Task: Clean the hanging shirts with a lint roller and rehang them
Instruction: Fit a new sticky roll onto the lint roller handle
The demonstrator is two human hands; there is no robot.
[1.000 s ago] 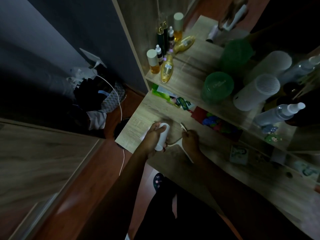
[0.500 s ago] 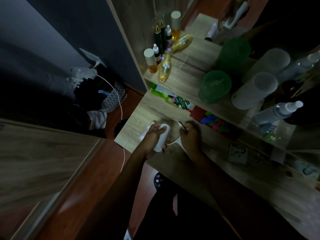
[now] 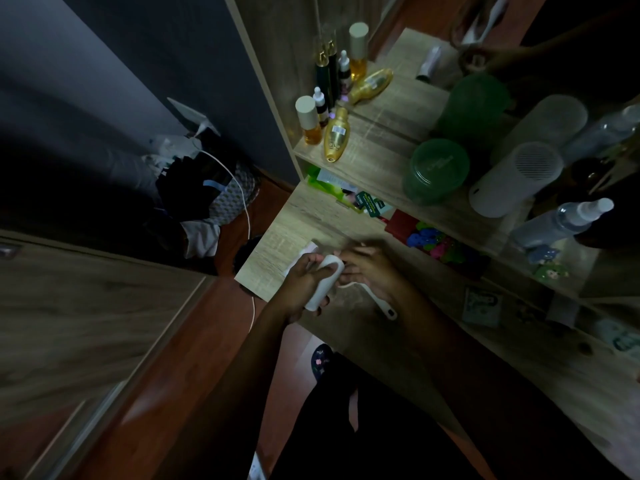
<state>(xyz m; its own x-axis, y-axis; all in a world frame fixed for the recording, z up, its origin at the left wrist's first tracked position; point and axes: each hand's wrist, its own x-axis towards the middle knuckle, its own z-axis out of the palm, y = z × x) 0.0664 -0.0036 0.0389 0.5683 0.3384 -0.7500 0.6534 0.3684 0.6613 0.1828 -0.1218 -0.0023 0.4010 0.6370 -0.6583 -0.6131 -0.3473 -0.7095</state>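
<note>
Over the left end of the wooden table (image 3: 277,233), both hands meet at the lint roller (image 3: 325,282). Left hand (image 3: 304,285): fingers closed around the white roll. Right hand (image 3: 372,271): blurred, fingers bent at the roll's far end, grip unclear; the white handle (image 3: 377,301) juts out beneath the wrist. Shelf (image 3: 377,157) above: amber bottles (image 3: 335,135), green lidded tub (image 3: 434,169), white cylinder (image 3: 512,178), and spray bottle (image 3: 561,220). No shirt appears.

Bottles (image 3: 335,135) stand on shelf (image 3: 375,157) above desk (image 3: 298,233).
</note>
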